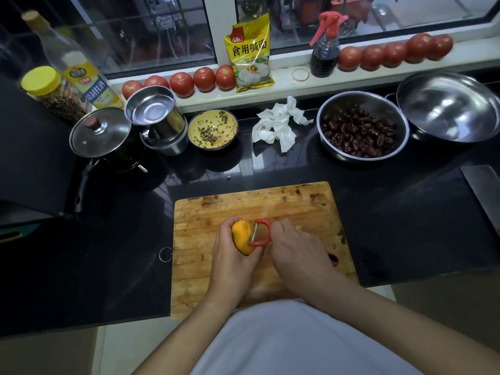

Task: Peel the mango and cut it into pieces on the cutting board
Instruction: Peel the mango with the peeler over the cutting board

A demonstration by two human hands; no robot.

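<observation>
Mango: over board, centre; my left hand fingers wrapped around it.
Peeler: my right hand fingers curled on handle.
Progress: I judge peeling partway; cutting not begun.

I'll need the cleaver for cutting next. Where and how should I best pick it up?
Only the cleaver blade shows, flat on the counter at the far right, running toward you; its handle is out of frame. Probably reach with the right hand toward the near end and grip the handle from above, not the flat blade.
</observation>
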